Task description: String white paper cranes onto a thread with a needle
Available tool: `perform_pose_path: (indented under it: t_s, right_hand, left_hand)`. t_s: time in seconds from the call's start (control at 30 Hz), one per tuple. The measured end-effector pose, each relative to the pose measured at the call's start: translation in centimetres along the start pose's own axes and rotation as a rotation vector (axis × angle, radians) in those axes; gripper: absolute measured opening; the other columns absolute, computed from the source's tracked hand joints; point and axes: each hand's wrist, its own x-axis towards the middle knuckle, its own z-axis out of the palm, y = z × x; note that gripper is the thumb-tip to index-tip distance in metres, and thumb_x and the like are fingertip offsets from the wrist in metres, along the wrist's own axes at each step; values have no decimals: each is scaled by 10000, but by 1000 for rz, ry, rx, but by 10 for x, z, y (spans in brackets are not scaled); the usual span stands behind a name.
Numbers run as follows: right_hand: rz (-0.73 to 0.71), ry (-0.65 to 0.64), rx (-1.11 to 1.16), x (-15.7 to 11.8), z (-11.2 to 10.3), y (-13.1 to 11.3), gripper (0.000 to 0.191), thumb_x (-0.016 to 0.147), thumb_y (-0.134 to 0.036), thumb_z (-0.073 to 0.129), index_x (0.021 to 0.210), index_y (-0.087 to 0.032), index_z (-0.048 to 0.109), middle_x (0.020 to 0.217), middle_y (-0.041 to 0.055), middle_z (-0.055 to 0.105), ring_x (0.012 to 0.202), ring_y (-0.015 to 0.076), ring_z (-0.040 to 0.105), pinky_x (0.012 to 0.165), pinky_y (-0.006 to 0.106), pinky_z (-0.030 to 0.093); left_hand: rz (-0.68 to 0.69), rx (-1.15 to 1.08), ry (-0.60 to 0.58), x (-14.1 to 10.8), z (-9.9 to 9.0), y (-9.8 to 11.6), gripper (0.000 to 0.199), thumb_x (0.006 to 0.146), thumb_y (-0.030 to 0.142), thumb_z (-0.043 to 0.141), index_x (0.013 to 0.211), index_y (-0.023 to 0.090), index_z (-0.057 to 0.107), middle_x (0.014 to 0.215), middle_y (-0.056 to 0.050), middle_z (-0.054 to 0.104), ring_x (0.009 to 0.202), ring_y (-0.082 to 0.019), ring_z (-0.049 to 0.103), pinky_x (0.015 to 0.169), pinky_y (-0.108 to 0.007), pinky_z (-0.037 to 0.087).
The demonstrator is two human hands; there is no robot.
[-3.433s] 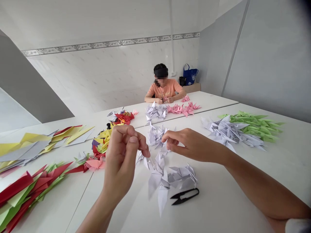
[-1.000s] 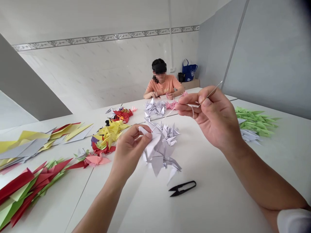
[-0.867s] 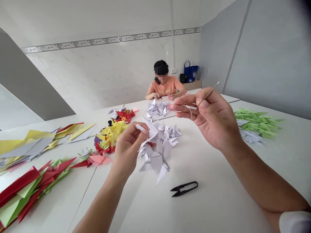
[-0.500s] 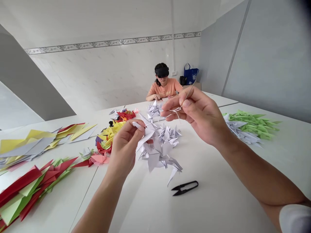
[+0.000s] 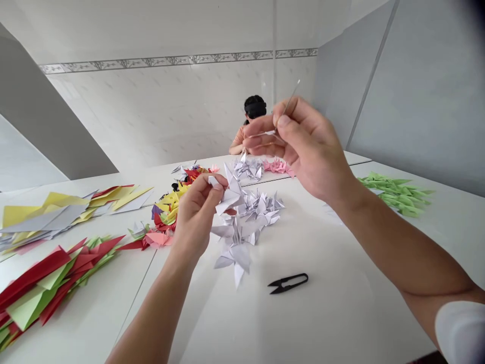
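Observation:
My left hand (image 5: 200, 207) pinches a white folded paper crane (image 5: 230, 194) near the middle of the view. Below it hang more white cranes (image 5: 235, 255), which look strung one under another. My right hand (image 5: 303, 146), raised higher and to the right, holds a thin needle (image 5: 291, 98) between thumb and forefinger. White thread (image 5: 261, 134) runs across its other fingers. Behind the hanging cranes, a heap of white cranes (image 5: 265, 205) lies on the white table (image 5: 326, 308). Black thread snips (image 5: 288, 283) lie nearer to me.
Colored paper sheets (image 5: 49, 217) and red and green folded pieces (image 5: 56, 283) lie left. Beside my left hand are mixed cranes (image 5: 166, 207). Pink cranes (image 5: 278, 167) and green ones (image 5: 394, 192) lie farther off. A person (image 5: 255, 108) sits opposite.
My right hand has risen slightly with the needle. The white cranes below my left hand have swung and hang straighter. The person opposite has lowered their head.

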Motion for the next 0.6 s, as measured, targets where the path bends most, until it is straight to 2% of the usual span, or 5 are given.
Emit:
perform_pose_path:
  t_s: [0.13, 0.3, 0.37, 0.5, 0.6]
  right_hand:
    - [-25, -84, 64, 19, 1, -5, 169, 1039, -281, 545, 888, -230, 487, 1031, -18, 737, 1008, 151, 741, 929, 320, 605]
    - [-123, -126, 91, 41, 0, -12, 169, 1063, -159, 415, 910, -206, 469, 979, -49, 729, 986, 110, 736, 918, 269, 561]
    - [-140, -102, 85, 48, 0, -15, 192, 1061, -161, 393, 894, -214, 472, 964, -55, 726, 986, 113, 740, 930, 279, 552]
    - [-184, -65, 90, 57, 3, -18, 192, 1021, -275, 550, 842, -260, 480, 983, -26, 720, 1024, 173, 733, 953, 312, 596]
    - [-189, -44, 109, 61, 4, -15, 177, 1014, -302, 563, 864, -249, 485, 1010, -7, 713, 1025, 172, 729, 958, 329, 595]
  left_hand:
    - [57, 26, -24, 1, -2, -5, 242, 965, 430, 590, 1084, 233, 665, 1041, -46, 629, 906, -154, 617, 669, -225, 590]
    - [138, 91, -85, 6, -9, -19, 436, 1017, 501, 476, 1384, 274, 541, 1344, -77, 611, 1316, -220, 524, 1097, -380, 457]
    - [89, 83, -198, 8, -11, -26, 538, 998, 541, 504, 1464, 278, 457, 1457, -102, 549, 1401, -263, 462, 1158, -437, 393]
    - [-86, 21, -484, 8, -11, -40, 863, 905, 608, 634, 1596, 302, 217, 1593, -146, 413, 1471, -347, 390, 1182, -489, 360]
    - [-229, 54, -598, 7, -10, -48, 888, 862, 575, 709, 1589, 307, 277, 1591, -133, 432, 1503, -370, 339, 1204, -518, 322]
